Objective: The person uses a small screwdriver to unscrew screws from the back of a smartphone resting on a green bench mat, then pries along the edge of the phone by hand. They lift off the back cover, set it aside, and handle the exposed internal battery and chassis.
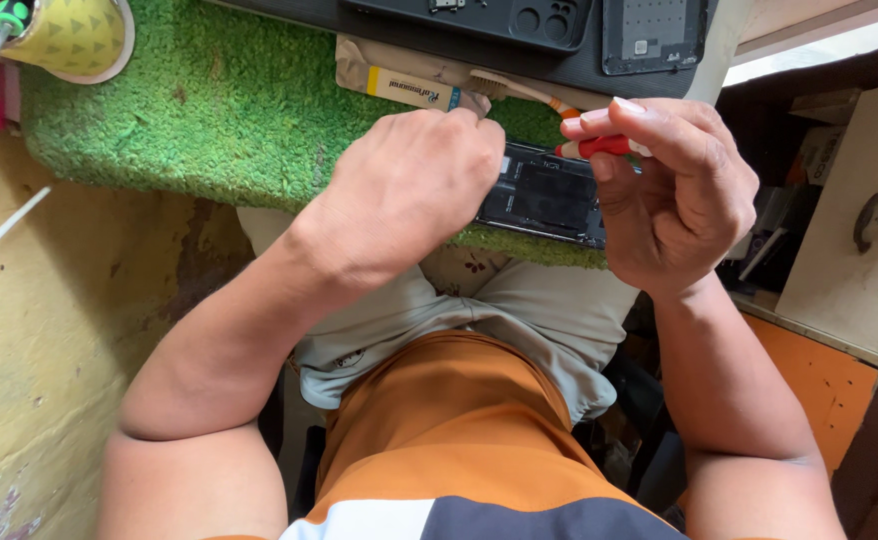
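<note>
Red-handled screwdriver (599,146) pinched by right hand (674,195); left hand (409,190) clamps opened phone (549,195).

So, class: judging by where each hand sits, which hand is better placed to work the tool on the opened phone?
Probably the right hand: it pinches the red-handled tool above the opened phone. The left hand rests on the phone's left end, steadying it.

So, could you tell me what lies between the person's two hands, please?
In the head view, an opened phone lies on the green mat between left hand and right hand, which holds a red-handled tool.
</note>
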A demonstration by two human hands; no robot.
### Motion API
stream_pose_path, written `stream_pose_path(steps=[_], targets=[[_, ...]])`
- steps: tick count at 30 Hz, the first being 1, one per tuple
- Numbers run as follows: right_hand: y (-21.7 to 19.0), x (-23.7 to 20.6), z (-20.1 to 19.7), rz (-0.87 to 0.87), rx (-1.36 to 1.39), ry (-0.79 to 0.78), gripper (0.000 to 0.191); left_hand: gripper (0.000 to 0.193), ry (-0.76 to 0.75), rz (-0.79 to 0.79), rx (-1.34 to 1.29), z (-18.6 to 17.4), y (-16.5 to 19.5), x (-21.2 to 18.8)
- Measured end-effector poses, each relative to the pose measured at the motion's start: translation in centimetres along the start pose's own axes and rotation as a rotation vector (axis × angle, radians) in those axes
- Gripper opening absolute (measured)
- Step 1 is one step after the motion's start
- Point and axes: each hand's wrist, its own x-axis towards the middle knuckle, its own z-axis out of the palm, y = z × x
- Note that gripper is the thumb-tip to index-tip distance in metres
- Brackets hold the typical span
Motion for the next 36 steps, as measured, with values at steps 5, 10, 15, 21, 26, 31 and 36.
stream_pose_path(steps=[5, 10, 15, 21, 26, 31, 36], targets=[[0.0, 0.0, 0.0, -0.001, 0.017, 0.005, 0.032, 0.012, -0.021, -0.025, 0.008, 0.4, 0.0, 0.3], [-0.1, 0.2, 0.2, -0.008, -0.004, -0.001, 0.032, 0.012, -0.056, -0.049, 0.006, 0.4, -0.1, 0.8], [0.0, 0.0, 0.3, 0.013, -0.016, 0.006, 0.031, 0.007, -0.086, -0.065, -0.052, 0.0, -0.2, 0.8], [0.7, -1.8, 2.1, 0.267, 0.396, 0.177, 0.037, 0.011, -0.104, -0.054, -0.125, 0.0, -0.8, 0.4], [1.5, -2.5, 2.8, 0.312, 0.438, 0.23, 0.035, 0.024, 0.048, 0.074, -0.144, -0.3, -1.4, -0.8], [0.8, -2.9, 3.1, 0.27, 0.331, 0.185, 0.036, 0.047, 0.143, 0.228, -0.248, -1.9, -1.6, -2.1], [0.7, -2.8, 3.3, 0.255, 0.33, 0.195, 0.037, 0.036, -0.059, 0.022, -0.189, -2.3, -0.3, -2.0]])
